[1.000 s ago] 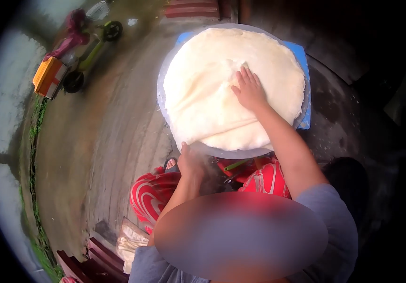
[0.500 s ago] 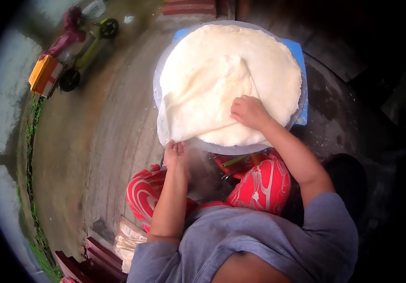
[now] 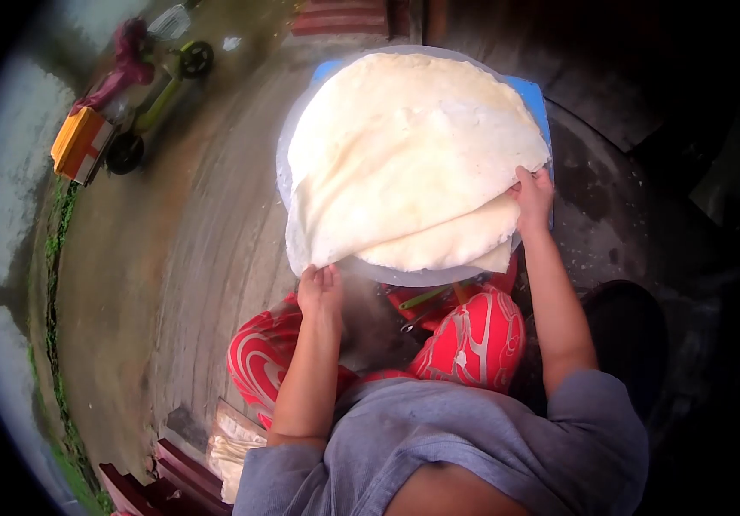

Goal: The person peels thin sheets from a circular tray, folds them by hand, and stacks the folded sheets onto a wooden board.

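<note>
A large, thin, pale flatbread sheet (image 3: 413, 163) lies spread over other round sheets. Below its near edge a lower sheet (image 3: 447, 241) shows. Under the stack is a round greyish board or tray (image 3: 404, 277). At the near left edge my left hand (image 3: 320, 288) pinches the top sheet between thumb and fingers. My right hand (image 3: 533, 193) grips the same sheet by its right edge, thumb on top. Part of each hand's fingers is hidden by the sheet.
A blue stool or table (image 3: 535, 99) shows beneath the board. A green-handled tool (image 3: 424, 298) lies between my knees in red patterned trousers (image 3: 477, 340). Folded pale sheets (image 3: 234, 447) are at the lower left. A green scooter (image 3: 159, 103) stands at the upper left.
My right hand has moved from the sheet's middle to the right edge, drawing the folded part out flat. My left hand stays at the near left edge.
</note>
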Available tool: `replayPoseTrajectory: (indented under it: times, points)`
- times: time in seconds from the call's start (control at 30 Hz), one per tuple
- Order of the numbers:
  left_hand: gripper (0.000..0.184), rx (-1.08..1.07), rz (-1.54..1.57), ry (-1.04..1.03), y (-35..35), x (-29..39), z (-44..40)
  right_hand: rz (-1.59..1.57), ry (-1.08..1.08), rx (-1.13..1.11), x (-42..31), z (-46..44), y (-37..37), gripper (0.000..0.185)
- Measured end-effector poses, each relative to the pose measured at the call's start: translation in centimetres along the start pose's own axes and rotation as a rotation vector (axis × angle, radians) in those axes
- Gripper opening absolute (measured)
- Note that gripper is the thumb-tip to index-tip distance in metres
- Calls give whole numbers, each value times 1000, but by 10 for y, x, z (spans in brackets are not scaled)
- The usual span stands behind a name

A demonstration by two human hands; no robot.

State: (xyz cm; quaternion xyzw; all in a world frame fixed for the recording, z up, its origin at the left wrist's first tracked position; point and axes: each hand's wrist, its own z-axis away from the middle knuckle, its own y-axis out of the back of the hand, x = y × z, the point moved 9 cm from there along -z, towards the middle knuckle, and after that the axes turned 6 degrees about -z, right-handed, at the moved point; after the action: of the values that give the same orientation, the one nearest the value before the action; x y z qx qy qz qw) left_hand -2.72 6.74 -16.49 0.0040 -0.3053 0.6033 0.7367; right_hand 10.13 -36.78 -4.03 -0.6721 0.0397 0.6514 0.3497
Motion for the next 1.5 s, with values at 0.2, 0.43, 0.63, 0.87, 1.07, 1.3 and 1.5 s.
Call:
replayPoseTrajectory:
  times: [0.2, 0.43, 0.63, 0.87, 1.07, 1.3, 1.5]
  points:
    - [25, -55, -4, -9, -6, 9, 15, 33, -217, 133, 21, 8, 81, 9]
    - [28, -46, -40, -32, 4, 11, 24, 117, 43, 102, 10, 19, 70, 19]
    - [32, -95, -20, -78, 4, 9, 54, 961, 724, -341, -49, 95, -82, 17]
    - [30, -177, -84, -211, -4, 22, 62, 1194, 913, -1129, 35, 146, -145, 12]
    - [16, -223, -200, -446, -40, 34, 90, 1106, 718, -1033, 38, 115, -131, 23]
    - [9, -596, -671, -1149, -137, 1, 145, 744, 147, -1033, 60, 89, -106, 27]
    - [16, -895, -1575, -1245, -178, -100, 148, 381, -530, -508, 62, 43, -70, 53]
